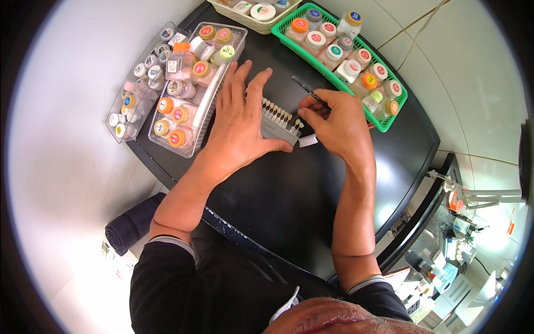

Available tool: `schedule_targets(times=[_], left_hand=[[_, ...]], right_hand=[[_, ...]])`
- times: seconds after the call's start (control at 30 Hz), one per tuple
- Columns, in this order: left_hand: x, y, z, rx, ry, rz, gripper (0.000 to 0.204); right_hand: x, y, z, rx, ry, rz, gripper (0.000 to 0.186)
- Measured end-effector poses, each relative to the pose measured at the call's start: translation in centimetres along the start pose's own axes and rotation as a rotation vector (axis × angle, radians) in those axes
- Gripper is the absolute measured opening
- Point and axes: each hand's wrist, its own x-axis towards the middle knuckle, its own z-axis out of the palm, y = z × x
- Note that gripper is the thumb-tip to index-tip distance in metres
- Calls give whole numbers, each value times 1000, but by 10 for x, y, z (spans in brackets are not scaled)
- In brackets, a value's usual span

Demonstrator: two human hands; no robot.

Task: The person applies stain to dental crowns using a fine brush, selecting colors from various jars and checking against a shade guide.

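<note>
A tooth shade guide (276, 129), a grey holder with a row of small tooth-shaped tabs, lies between my hands on the black table. My left hand (238, 122) is spread at its left end, thumb stretched along the guide's near edge; whether it presses on it I cannot tell. My right hand (340, 119) is closed around a slim dark pen (310, 92), which points up and to the left. The right thumb and fingertips are close to the guide's right-end tabs. A white ridged piece (307, 141) lies just below that hand, partly hidden by it.
Clear plastic trays (198, 142) of capped jars stand on the left. A green basket (311, 58) of similar jars is at the far right, with a cream basket (238, 16) at the back. A cluttered side counter (431, 234) is on the right.
</note>
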Motion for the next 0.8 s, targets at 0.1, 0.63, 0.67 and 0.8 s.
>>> schedule_targets(times=[0.1, 0.63, 0.67, 0.8], left_hand=[[-3, 3, 2, -41, -40, 6, 135], [-4, 2, 8, 13, -91, -34, 135], [-4, 2, 8, 16, -91, -35, 135], [-5, 2, 9, 18, -87, -39, 134]], right_hand=[[1, -1, 0, -26, -7, 15, 16], [7, 16, 14, -141, 17, -67, 18], [8, 18, 16, -170, 35, -71, 18], [9, 20, 23, -219, 62, -85, 18]])
